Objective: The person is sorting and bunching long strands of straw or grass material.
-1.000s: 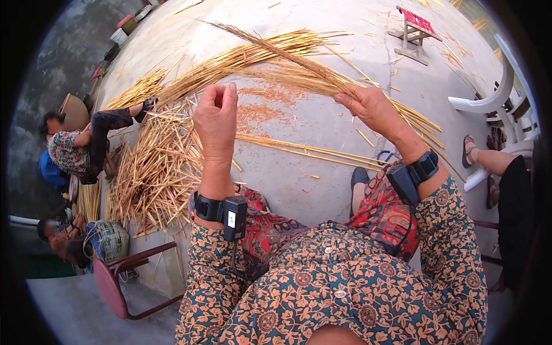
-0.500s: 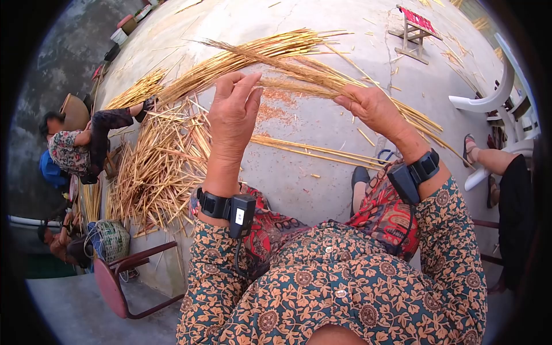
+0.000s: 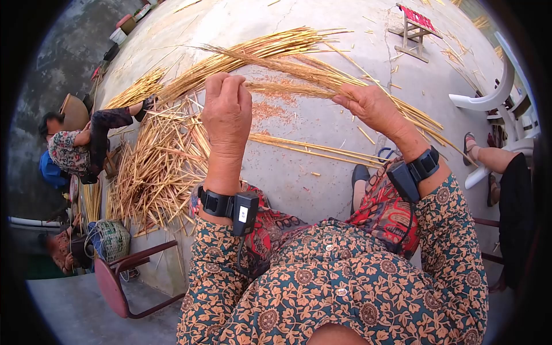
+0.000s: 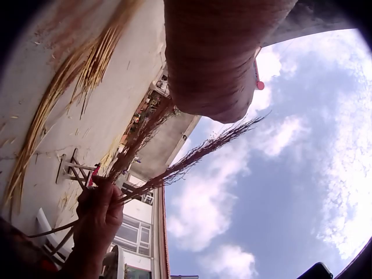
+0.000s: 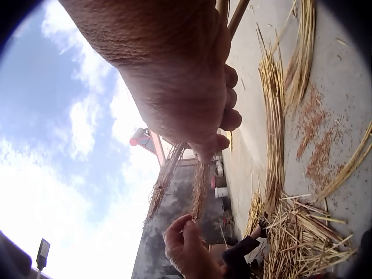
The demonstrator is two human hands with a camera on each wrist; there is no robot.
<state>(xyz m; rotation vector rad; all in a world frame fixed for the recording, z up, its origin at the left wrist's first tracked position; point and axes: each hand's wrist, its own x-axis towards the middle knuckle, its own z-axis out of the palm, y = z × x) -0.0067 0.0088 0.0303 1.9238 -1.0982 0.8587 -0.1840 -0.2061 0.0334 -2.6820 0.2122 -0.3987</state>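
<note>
Long stalks with feathery heads are gripped in the right hand [image 3: 374,110], whose fingers curl round them. Two heads fan out leftward: an upper one [image 3: 261,60] and a lower one [image 3: 287,88]. The left hand [image 3: 227,118] has bent fingers at the tip of the lower head. In the right wrist view the left hand [image 5: 189,247] pinches that head's end [image 5: 199,195], while the other head [image 5: 165,183] hangs free. The left wrist view shows the right hand [image 4: 99,218] round the stalks, with one head [image 4: 197,154] against the sky.
Bundled stalks [image 3: 224,63] and a heap of short straw [image 3: 155,167] lie on the concrete, beside reddish grains [image 3: 273,109]. A red-topped stool [image 3: 415,34] stands at the upper right, a white chair [image 3: 489,102] at the right, a maroon chair [image 3: 110,287] lower left. People sit at both sides.
The left hand moved right with fingers raised, then slightly back left, its fingers now bent at the lower head's tip. The heads spread further apart. The right hand stayed nearly still, holding the stalks.
</note>
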